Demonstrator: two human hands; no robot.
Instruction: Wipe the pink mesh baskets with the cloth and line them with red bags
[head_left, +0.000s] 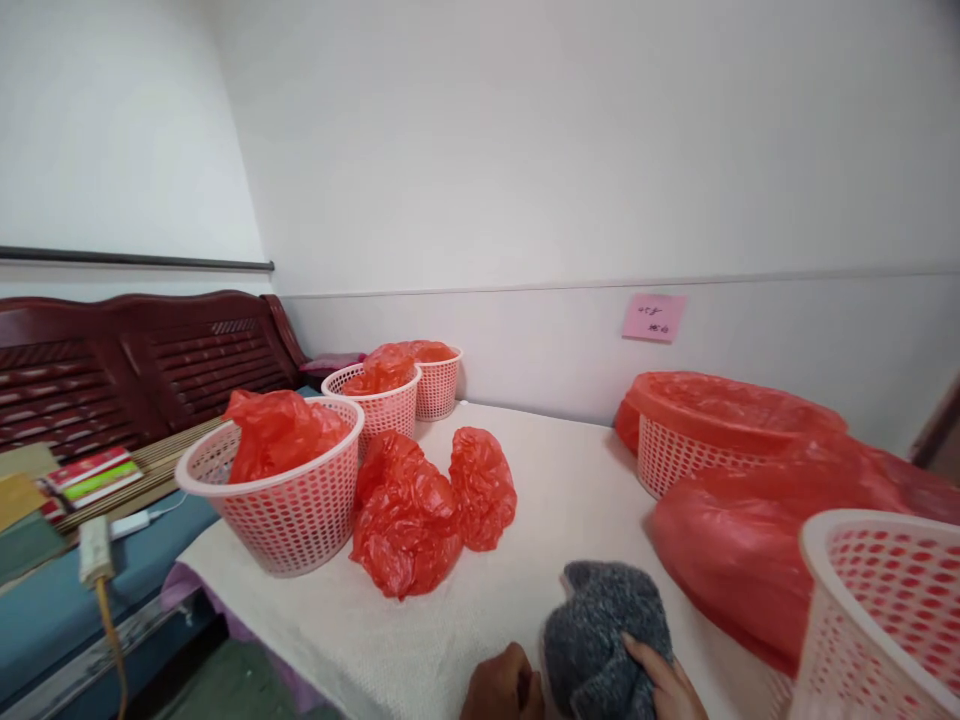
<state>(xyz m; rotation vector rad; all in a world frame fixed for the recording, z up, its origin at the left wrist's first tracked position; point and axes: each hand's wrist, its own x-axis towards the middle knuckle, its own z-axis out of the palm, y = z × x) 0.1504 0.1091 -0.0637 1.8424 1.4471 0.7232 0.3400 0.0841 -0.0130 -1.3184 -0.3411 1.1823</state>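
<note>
A dark grey, fuzzy knitted piece of fabric (604, 640) lies bunched on the white-covered table, at the bottom of the head view. From its right side, my right hand (666, 682) grips it, with a finger stretched over the top. Just left of the fabric is my left hand (501, 686), its fingers curled into a fist close to the cloth's edge. Whatever that fist holds, if anything, is hidden. The frame's lower edge cuts off both hands.
Crumpled red plastic bags (409, 520) lie mid-table. At left stands a pink basket (292, 520) holding a red bag, with two more behind. A bag-lined basket (675, 455), a full red bag (739, 545) and another basket (847, 620) occupy the right. A pink note (654, 318) hangs on the wall.
</note>
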